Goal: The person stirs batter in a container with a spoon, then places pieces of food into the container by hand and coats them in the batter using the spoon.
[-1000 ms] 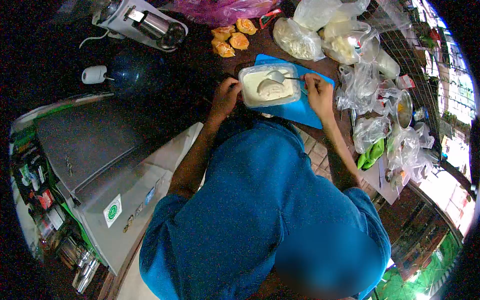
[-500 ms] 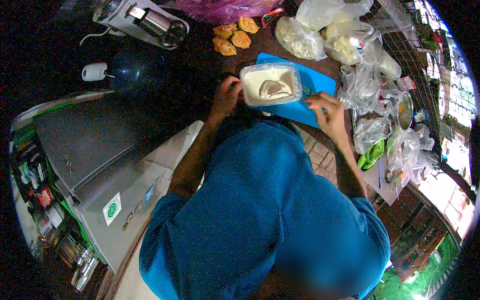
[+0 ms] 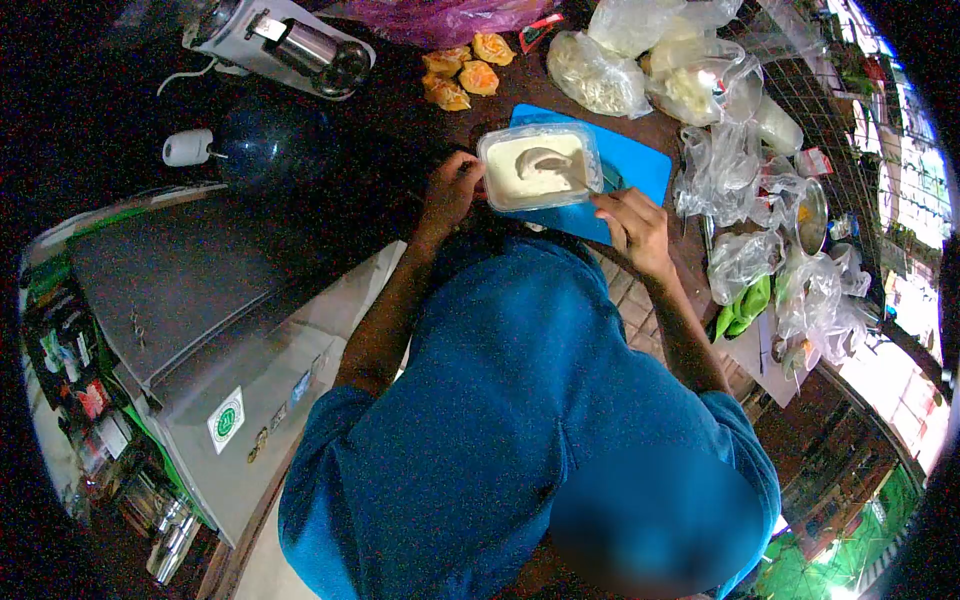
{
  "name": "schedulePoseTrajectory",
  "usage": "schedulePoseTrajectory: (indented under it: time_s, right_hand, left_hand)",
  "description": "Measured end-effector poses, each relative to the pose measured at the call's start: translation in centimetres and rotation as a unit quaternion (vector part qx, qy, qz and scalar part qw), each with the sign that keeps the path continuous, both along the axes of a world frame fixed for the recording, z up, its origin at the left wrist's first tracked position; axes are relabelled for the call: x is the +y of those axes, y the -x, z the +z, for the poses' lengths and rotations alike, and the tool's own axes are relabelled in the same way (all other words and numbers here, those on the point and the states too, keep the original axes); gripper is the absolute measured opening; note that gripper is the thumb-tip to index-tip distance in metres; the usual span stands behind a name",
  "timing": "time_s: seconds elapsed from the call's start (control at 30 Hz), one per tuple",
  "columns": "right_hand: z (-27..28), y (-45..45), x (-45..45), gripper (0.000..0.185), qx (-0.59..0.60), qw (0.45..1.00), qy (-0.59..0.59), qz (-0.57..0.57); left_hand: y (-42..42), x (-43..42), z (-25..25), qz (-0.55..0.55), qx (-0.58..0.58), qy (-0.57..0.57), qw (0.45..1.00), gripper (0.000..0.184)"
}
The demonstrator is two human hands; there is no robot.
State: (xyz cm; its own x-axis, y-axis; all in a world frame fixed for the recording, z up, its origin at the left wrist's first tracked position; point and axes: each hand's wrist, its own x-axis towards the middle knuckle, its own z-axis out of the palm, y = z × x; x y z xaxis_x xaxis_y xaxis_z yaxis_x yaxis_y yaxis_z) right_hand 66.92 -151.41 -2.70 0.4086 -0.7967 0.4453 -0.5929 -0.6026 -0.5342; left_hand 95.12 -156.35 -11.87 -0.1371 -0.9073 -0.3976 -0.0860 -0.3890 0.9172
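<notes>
A clear rectangular plastic tub (image 3: 596,160) holds a thick off-white cream (image 3: 515,175). It rests over the blue cutting board (image 3: 640,165). My left hand (image 3: 455,188) grips the tub's left edge, with the fingers curled against it. At the tub's right side, my right hand (image 3: 636,225) pinches the handle of a spoon (image 3: 576,180), whose end dips into the cream. The spoon's bowl is coated and hard to make out.
Several topped yellow pieces of food (image 3: 478,78) lie beyond the tub. Knotted plastic bags (image 3: 597,75) crowd the right, with a green item (image 3: 745,308) below and a metal bowl (image 3: 811,217). A white appliance (image 3: 290,45) stands at the upper left.
My right hand has moved left toward the tub, and the spoon has shifted through the cream, changing its surface. My left hand stays at the tub's edge.
</notes>
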Motion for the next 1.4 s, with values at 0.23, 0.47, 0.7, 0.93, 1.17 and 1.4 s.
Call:
schedulePoseTrajectory:
  time_s: [0.23,0.47,0.7,0.93,1.17,1.4]
  right_hand:
    - [-0.3,-0.2,-0.6,0.016,0.004,0.998,-0.015,-0.055]
    - [0.4,0.4,-0.4,0.012,-0.049,0.993,-0.037,-0.101]
    - [-0.1,0.2,-0.5,0.011,-0.009,0.994,-0.022,-0.103]
    - [0.3,-0.1,-0.7,0.01,-0.026,0.992,-0.027,-0.12]
    - [0.3,0.1,-0.5,0.008,-0.064,0.985,-0.043,-0.152]
    - [-2.6,-1.6,0.4,0.011,-0.065,0.988,-0.079,-0.117]
  left_hand:
    - [0.1,0.0,-0.1,0.004,-0.01,0.019,1.0,0.023]
    - [0.2,0.1,-0.5,0.008,-0.016,0.008,1.0,0.024]
    - [0.1,-0.1,-0.9,0.002,-0.025,0.013,1.0,0.025]
    - [-0.1,-0.1,-1.2,-0.005,-0.043,0.037,0.998,0.024]
    - [-0.2,-0.4,-1.1,-0.027,-0.157,0.061,0.985,0.027]
    - [-0.1,-0.2,-0.1,-0.019,-0.145,0.063,0.987,0.027]
